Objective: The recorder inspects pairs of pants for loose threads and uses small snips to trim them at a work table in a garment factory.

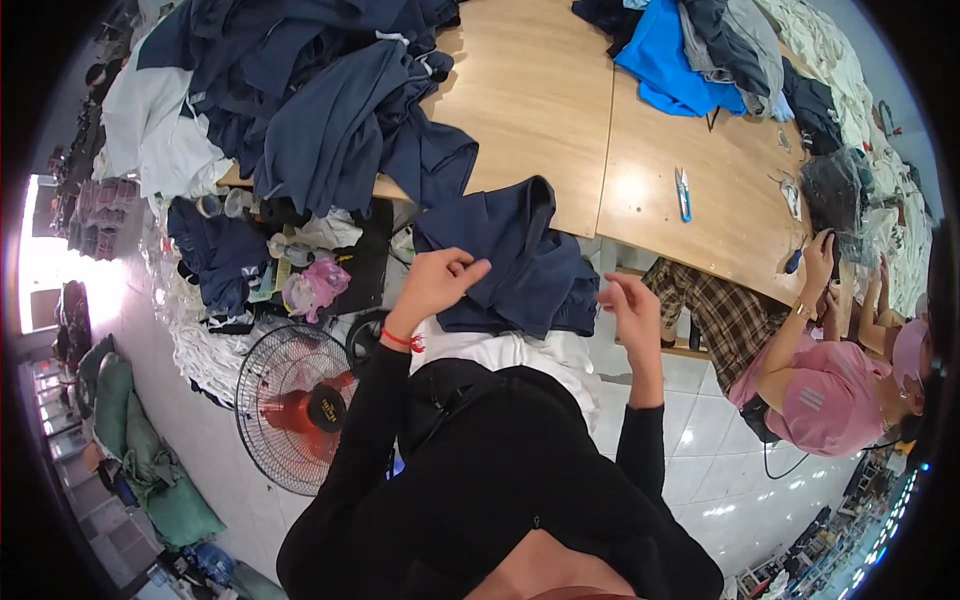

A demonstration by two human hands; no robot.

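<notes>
A dark navy garment (510,255) lies across my lap, its upper part reaching the table's edge. Gathered folds show at its right end. Over its left side is my left hand (440,285), thumb and fingers pinched together. Whatever may be between those fingertips is too small to make out. Just off the garment's right edge, my right hand (632,308) is raised, its fingers bent loosely and apart, with nothing visible in them. White cloth (555,355) lies under the garment on my lap.
Navy garments (330,110) are heaped on the wooden table (530,90) at left. Blue-handled thread snips (684,195) lie at right, below a blue garment (665,60). A standing fan (300,405) is beside my left arm. A co-worker in a pink shirt (825,400) sits at right.
</notes>
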